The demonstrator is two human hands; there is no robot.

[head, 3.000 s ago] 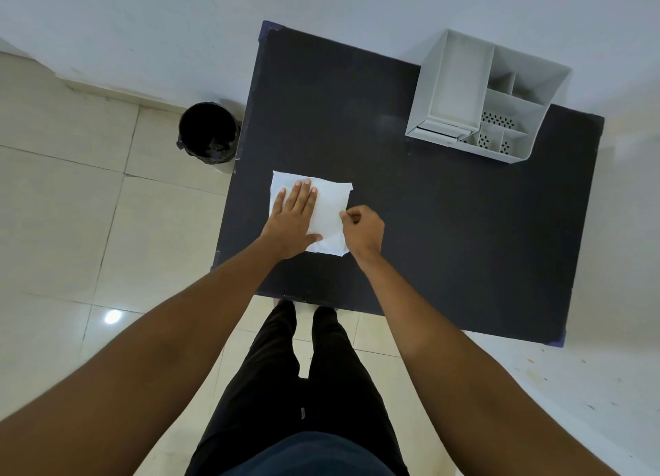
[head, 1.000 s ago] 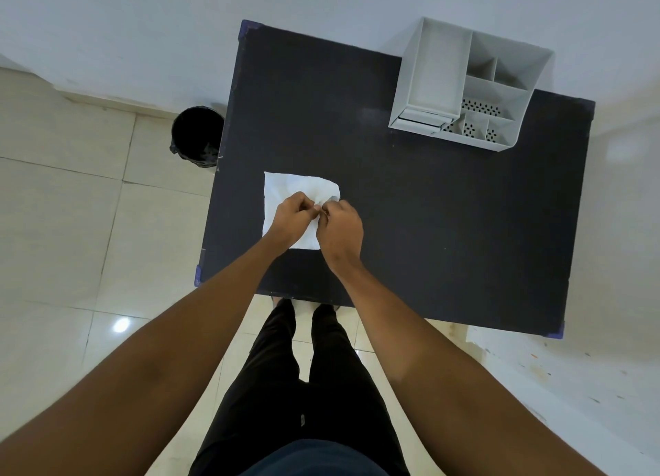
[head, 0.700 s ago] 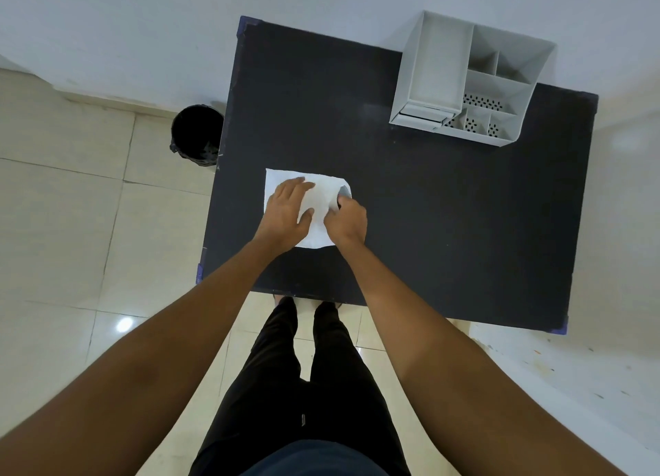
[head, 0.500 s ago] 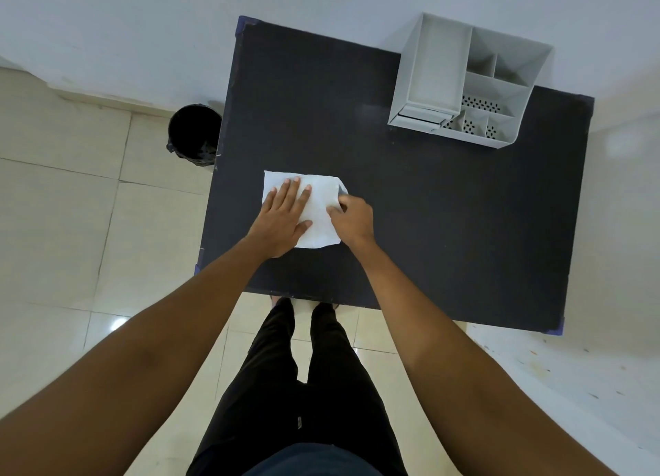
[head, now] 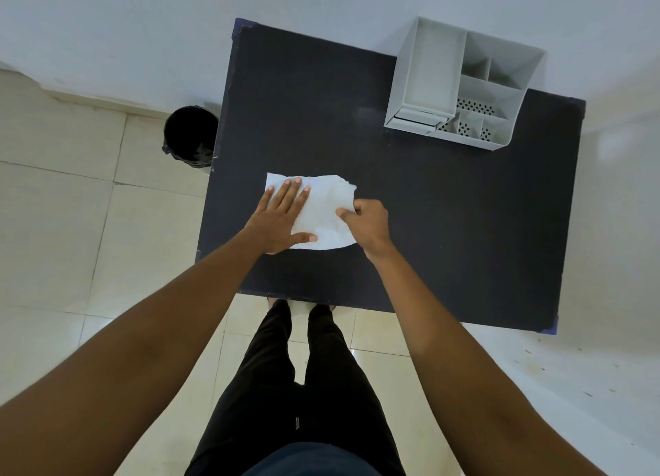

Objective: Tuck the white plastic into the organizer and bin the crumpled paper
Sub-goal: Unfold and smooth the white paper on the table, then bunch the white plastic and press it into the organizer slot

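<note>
A thin, crinkled white sheet (head: 323,207) lies on the black table (head: 446,207) near its front left; whether it is plastic or paper I cannot tell. My left hand (head: 282,215) rests flat on the sheet's left half with fingers spread, covering that part. My right hand (head: 368,222) pinches the sheet's right edge between thumb and fingers. The white organizer (head: 403,75), with one large and several small compartments, stands at the table's back right, well away from both hands. A black-lined bin (head: 189,136) stands on the floor by the table's left edge.
White wall runs behind the table and bin. Tiled floor lies to the left and below. My legs stand at the table's front edge.
A second ago both hands pinched the sheet together at its middle. My left hand has since laid flat on it, and my right hand has drawn the right edge outward.
</note>
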